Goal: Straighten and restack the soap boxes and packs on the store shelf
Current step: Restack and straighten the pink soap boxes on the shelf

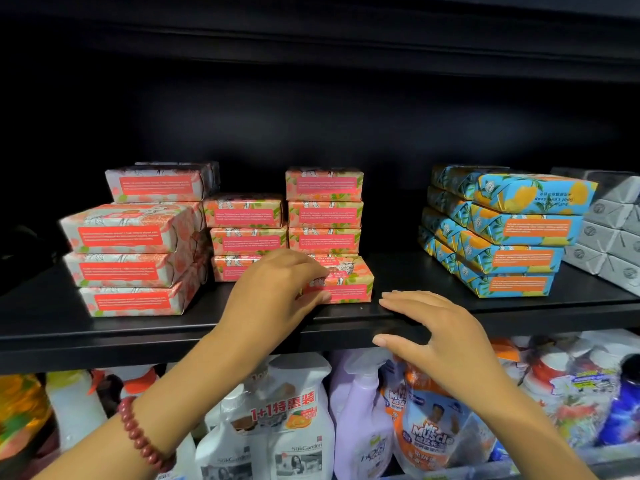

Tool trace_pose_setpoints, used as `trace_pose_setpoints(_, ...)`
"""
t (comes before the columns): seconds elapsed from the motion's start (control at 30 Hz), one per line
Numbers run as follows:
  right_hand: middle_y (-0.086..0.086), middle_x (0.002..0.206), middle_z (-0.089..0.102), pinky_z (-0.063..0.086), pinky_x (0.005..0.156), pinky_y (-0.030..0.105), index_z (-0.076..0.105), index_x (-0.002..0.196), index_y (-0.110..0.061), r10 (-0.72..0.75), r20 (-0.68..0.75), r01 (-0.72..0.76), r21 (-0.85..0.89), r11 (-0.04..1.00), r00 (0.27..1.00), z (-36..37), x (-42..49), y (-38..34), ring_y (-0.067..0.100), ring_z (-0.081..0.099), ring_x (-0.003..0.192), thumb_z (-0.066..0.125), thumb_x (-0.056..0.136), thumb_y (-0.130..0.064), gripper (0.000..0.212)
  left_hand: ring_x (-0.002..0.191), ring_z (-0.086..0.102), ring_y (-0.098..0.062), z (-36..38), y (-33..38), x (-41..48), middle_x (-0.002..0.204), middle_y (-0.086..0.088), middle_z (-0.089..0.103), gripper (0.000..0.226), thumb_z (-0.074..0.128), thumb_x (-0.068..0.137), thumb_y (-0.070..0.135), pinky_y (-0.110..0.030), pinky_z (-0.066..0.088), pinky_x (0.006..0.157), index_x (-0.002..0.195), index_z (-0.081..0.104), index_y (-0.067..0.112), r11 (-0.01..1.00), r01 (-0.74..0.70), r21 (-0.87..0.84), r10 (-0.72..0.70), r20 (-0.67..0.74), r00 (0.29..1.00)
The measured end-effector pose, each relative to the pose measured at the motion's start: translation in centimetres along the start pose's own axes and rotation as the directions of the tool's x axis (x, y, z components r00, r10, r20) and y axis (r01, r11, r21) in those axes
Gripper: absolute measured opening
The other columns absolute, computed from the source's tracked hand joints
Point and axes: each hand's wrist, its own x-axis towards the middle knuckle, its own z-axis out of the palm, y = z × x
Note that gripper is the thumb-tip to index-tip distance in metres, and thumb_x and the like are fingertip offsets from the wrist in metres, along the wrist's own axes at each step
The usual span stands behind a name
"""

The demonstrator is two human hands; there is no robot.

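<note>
The left hand (pixel 277 289) grasps a peach-pink paper-wrapped soap box (pixel 349 284) lying near the front edge of the black shelf (pixel 104 337). The right hand (pixel 436 327) rests on that edge, fingers released and straight.

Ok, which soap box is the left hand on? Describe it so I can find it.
On the black shelf, find the pink stack nearest the blue packs. It is the bottom box, gripped by the left hand; unlike those above, it juts forward, showing its top.
</note>
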Motion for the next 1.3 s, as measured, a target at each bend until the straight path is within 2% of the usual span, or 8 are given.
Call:
trace_pose_setpoints(0.23, -0.03, 0.117, 0.045, 0.024, 0.087, -0.004, 0.061, 0.121, -0.031, -0.002, 0.014, 0.002, -0.005, 1.0, 1.0, -0.1, -0.1, 0.1, -0.008, 0.043, 0.113, 0.066, 0.072, -0.053, 0.054, 0.1, 0.062, -0.022, 0.1, 0.0, 0.3, 0.105, -0.002, 0.07, 0.03, 0.075, 0.079, 0.022, -0.028, 0.045, 0.084, 0.107, 0.071, 0.011, 0.998, 0.057, -0.018, -0.057, 0.016, 0.998)
trace_pose_setpoints(0.33, -0.025, 0.116, 0.052, 0.029, 0.09, 0.0, 0.064, 0.117, -0.029, 0.002, 0.025, -0.004, 0.078, 0.997, 1.0, -0.6, 0.2, -0.3, -0.007, 0.047, 0.111, 0.06, 0.068, -0.06, 0.058, 0.105, 0.06, -0.02, -0.4, -0.2, -1.1, 0.11, 0.0, 0.068, 0.034, 0.073, 0.081, 0.029, -0.027, 0.042, 0.087, 0.111, 0.069, 0.013, 0.996, 0.085, -0.015, -0.085, 0.021, 0.996)
trace_pose_setpoints(0.43, -0.014, 0.108, 0.063, 0.034, 0.088, 0.001, 0.069, 0.107, -0.02, -0.006, -0.122, 0.033, 0.228, 0.973, 0.992, -1.3, 1.1, -1.4, -0.005, 0.054, 0.102, 0.062, 0.069, -0.051, 0.049, 0.102, 0.062, -0.019, -1.6, -1.0, -3.6, 0.106, 0.001, 0.069, 0.036, 0.069, 0.083, 0.039, -0.028, 0.045, 0.088, 0.107, 0.07, 0.013, 0.986, 0.167, -0.026, -0.168, -0.039, 0.985)
trace_pose_setpoints(0.57, -0.012, 0.108, 0.062, 0.036, 0.088, 0.002, 0.067, 0.112, -0.017, -0.099, -0.215, 0.149, 0.231, 0.962, 0.972, -1.3, 4.3, -4.7, -0.004, 0.052, 0.103, 0.067, 0.079, -0.038, 0.039, 0.09, 0.066, -0.016, -2.9, -2.0, -6.8, 0.094, 0.004, 0.071, 0.047, 0.052, 0.082, 0.052, -0.023, 0.046, 0.079, 0.097, 0.074, 0.014, 0.969, 0.247, -0.008, -0.247, -0.047, 0.968)
trace_pose_setpoints(0.83, 0.001, 0.135, 0.051, 0.034, 0.101, 0.025, 0.047, 0.134, -0.015, -0.335, -0.035, 0.333, -0.037, 0.942, 0.942, 2.2, 12.6, -11.7, 0.016, 0.043, 0.125, 0.062, 0.087, -0.035, 0.053, 0.086, 0.07, -0.016, -3.6, -2.4, -8.1, 0.093, 0.004, 0.074, 0.038, 0.066, 0.074, 0.046, -0.023, 0.048, 0.075, 0.093, 0.076, 0.015, 0.958, 0.288, -0.001, -0.288, 0.004, 0.958)
trace_pose_setpoints(0.97, 0.005, 0.13, 0.051, 0.042, 0.091, 0.036, 0.042, 0.133, -0.013, -0.298, 0.066, 0.303, -0.318, 0.898, 0.952, 3.9, 15.0, -13.2, 0.023, 0.044, 0.122, 0.064, 0.085, -0.039, 0.059, 0.085, 0.07, -0.014, -3.7, -2.7, -8.3, 0.091, 0.004, 0.074, 0.037, 0.067, 0.072, 0.047, -0.022, 0.048, 0.073, 0.091, 0.077, 0.016, 0.956, 0.294, -0.017, -0.294, -0.008, 0.956)
trace_pose_setpoints(1.07, 0.004, 0.116, 0.056, 0.042, 0.078, 0.032, 0.05, 0.118, -0.014, -0.29, -0.008, 0.263, -0.395, 0.88, 0.957, 4.9, 15.3, -13.6, 0.022, 0.05, 0.109, 0.071, 0.08, -0.034, 0.047, 0.084, 0.07, -0.014, -3.5, -2.8, -8.4, 0.09, 0.004, 0.074, 0.037, 0.067, 0.073, 0.047, -0.022, 0.049, 0.073, 0.09, 0.077, 0.016, 0.959, 0.283, -0.014, -0.283, -0.017, 0.959)
trace_pose_setpoints(1.3, 0.001, 0.113, 0.052, 0.037, 0.081, 0.027, 0.049, 0.117, -0.016, -0.37, -0.135, 0.304, -0.352, 0.885, 0.919, 4.8, 14.1, -13.3, 0.018, 0.045, 0.104, 0.068, 0.08, -0.01, 0.042, 0.082, 0.07, -0.014, -3.3, -3.0, -8.5, 0.089, 0.004, 0.074, 0.036, 0.067, 0.073, 0.046, -0.021, 0.048, 0.072, 0.09, 0.077, 0.015, 0.966, 0.257, -0.017, -0.258, -0.066, 0.964)
